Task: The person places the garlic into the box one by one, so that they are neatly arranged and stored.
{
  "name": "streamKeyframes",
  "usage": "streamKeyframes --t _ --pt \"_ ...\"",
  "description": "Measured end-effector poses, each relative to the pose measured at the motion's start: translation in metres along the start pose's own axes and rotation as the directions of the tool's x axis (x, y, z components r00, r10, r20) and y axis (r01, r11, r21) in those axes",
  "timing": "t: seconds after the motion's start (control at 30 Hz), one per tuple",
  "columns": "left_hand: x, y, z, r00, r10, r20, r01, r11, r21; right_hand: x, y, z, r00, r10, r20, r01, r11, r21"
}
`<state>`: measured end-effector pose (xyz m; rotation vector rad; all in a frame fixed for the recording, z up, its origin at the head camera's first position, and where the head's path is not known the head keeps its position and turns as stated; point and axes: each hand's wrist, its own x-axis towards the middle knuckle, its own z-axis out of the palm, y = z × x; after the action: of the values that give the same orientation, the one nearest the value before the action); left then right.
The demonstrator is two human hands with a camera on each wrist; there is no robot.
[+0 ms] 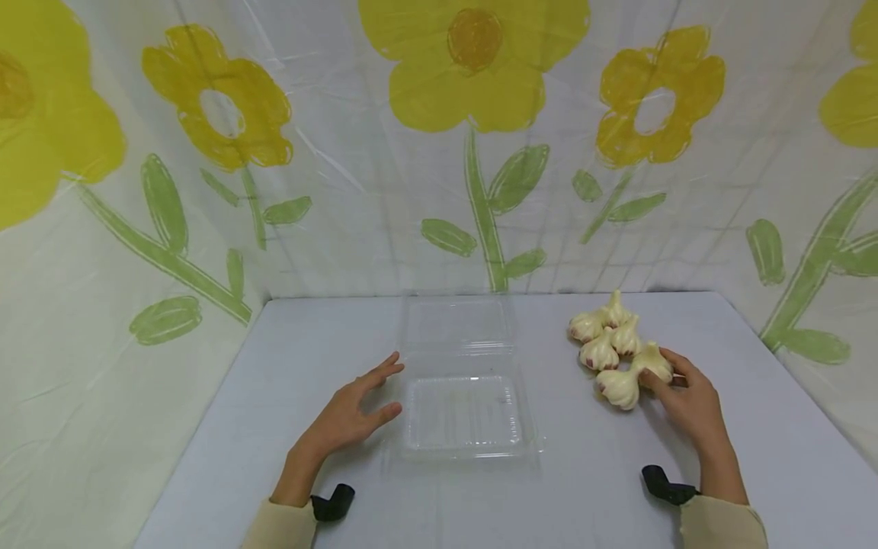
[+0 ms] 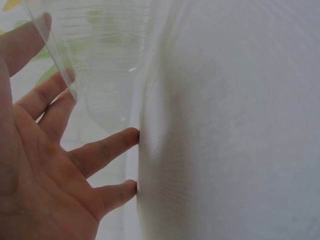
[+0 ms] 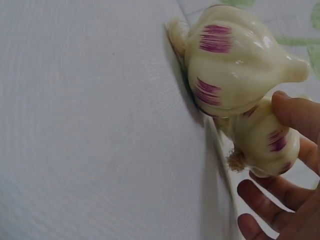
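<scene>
My right hand [image 1: 693,408] holds a garlic bulb [image 1: 652,364] between thumb and fingers at the right of the table. In the right wrist view the thumb lies on that bulb [image 3: 267,140], while another garlic bulb [image 3: 235,60] with purple streaks is in front. Several more cream garlic bulbs [image 1: 600,353] cluster just beyond. Left of centre, my left hand [image 1: 350,415] is spread at the left side of a clear plastic clamshell box [image 1: 463,454], whose lid is folded back. The left wrist view has the fingers by the box's transparent edge [image 2: 60,60]; whether they touch it I cannot tell.
The white table [image 1: 583,488] has its far edge against a hanging sheet [image 1: 329,252] printed with yellow flowers. Black mounts [image 1: 334,503] are worn at both wrists.
</scene>
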<state>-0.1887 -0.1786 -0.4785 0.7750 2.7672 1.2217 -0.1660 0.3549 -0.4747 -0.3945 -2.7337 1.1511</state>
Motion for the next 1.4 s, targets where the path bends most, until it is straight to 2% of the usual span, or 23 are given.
streamKeyframes --t 0.33,0.6,0.8,0.97,1.17,1.4 --pt "0.000 0.000 0.000 1.000 0.003 0.001 -0.003 1.000 -0.002 -0.002 -0.007 -0.006 0.990 -0.061 -0.127 0.066 0.997 0.038" --pt "0.000 0.000 0.000 1.000 0.014 -0.005 -0.014 1.000 -0.007 -0.005 -0.024 -0.015 0.981 -0.014 -0.196 0.034 0.994 0.101" --pt "-0.001 0.000 0.000 1.000 0.001 0.001 -0.001 1.000 -0.024 -0.007 -0.035 -0.013 0.971 -0.067 -0.231 0.112 0.976 0.187" --pt "-0.001 0.000 0.000 1.000 0.003 -0.001 -0.003 1.000 -0.025 -0.010 -0.049 -0.008 0.971 -0.120 -0.208 0.159 0.970 0.183" --pt "-0.001 -0.002 0.001 1.000 0.005 0.002 -0.005 1.000 -0.019 -0.016 -0.068 0.000 0.972 -0.176 -0.156 0.196 0.972 0.126" --pt "-0.001 -0.001 0.001 1.000 -0.005 0.000 0.005 1.000 -0.022 -0.023 -0.087 0.011 0.972 -0.210 -0.105 0.222 0.969 0.111"
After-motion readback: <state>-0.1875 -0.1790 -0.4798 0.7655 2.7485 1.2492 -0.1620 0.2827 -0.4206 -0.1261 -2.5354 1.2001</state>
